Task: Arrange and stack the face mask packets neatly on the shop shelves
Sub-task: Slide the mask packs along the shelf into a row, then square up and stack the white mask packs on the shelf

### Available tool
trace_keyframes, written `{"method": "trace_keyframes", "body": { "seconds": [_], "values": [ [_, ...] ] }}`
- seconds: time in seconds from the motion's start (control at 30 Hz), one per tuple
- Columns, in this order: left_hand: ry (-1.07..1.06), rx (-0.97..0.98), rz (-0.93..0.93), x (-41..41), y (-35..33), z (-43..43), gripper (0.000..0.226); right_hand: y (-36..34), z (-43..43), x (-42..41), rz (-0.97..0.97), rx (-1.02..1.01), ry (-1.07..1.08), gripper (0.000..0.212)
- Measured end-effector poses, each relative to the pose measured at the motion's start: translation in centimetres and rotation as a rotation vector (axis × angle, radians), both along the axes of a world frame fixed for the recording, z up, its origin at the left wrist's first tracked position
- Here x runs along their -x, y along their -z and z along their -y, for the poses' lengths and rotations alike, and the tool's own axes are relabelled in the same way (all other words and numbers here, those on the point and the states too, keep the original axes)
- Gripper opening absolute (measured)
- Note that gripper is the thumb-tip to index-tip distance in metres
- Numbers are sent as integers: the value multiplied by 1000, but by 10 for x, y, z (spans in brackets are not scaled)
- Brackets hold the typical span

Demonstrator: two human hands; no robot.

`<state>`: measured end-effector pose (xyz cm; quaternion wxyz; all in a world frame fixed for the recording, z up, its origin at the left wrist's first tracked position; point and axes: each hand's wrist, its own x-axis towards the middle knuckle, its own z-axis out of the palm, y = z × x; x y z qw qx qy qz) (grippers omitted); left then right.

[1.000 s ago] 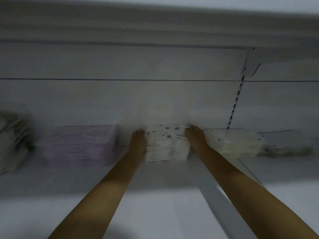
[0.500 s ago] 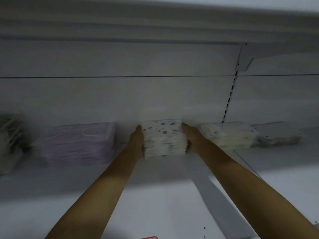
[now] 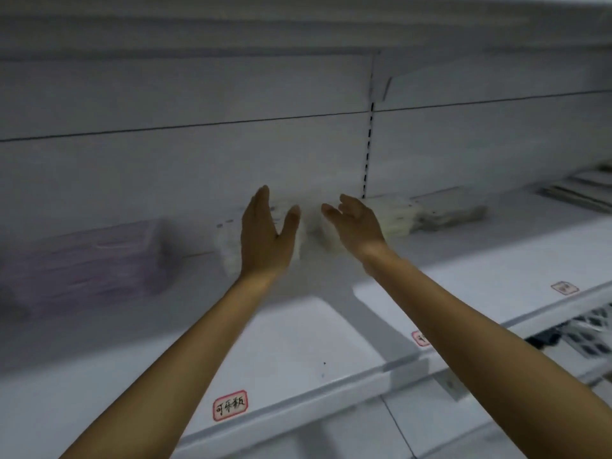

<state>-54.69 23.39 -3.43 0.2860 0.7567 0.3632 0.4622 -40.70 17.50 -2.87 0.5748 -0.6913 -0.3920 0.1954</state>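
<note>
In the head view, the left hand (image 3: pixel 265 240) and right hand (image 3: pixel 356 226) are raised at frame centre, fingers straight and apart, holding nothing. Behind them the white patterned mask stack (image 3: pixel 228 250) sits on the white shelf (image 3: pixel 298 342), blurred. A purple packet stack (image 3: pixel 82 266) lies at mid left, a cream stack (image 3: pixel 397 217) just right of the hands.

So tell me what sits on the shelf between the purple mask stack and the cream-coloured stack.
In the head view, the white patterned mask stack sits between the purple stack and the cream stack, partly hidden by the left hand and right hand.
</note>
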Motion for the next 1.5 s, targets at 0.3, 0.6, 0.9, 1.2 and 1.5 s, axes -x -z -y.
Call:
{"method": "trace_keyframes", "body": {
  "seconds": [0.3,0.6,0.9,1.2,1.5],
  "values": [
    [349,57,-33,-156,-5,165,75,2,215,-122,468,35,135,73],
    [630,-59,-240,-317,47,341,69,46,445,-271,670,386,361,75],
    [691,-286,-411,-405,69,398,70,68,538,-356,591,475,471,75],
    [629,-712,-577,-529,62,378,89,77,528,-460,737,581,420,77],
    [510,-804,-678,-685,33,307,84,41,495,-626,930,730,383,85]
  ]
}}
